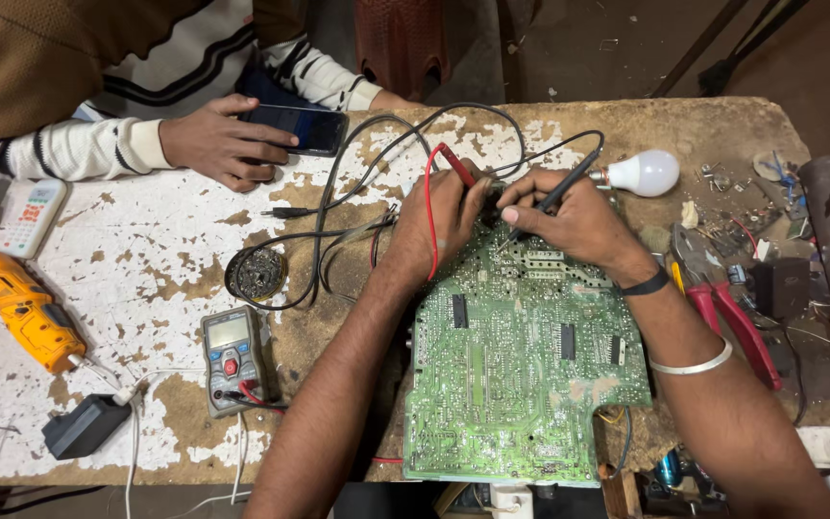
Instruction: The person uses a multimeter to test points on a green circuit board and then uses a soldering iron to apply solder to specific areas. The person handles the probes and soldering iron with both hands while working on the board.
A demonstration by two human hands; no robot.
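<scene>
Circuit board (521, 384) risk: black probe (559, 192) gripped in right hand (569, 216), red probe (455, 165) in left hand (439, 219), either slipping could bridge adjacent solder joints.

probe tips hidden between hands, circuit board (521, 384) far edge covered

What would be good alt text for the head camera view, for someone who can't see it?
Two bare hands press multimeter probes onto the far edge of a green circuit board: the left hand holds the red probe, the right hand the black probe. A multimeter lies to the left on the worn table, where another person's hand holds a phone.
</scene>
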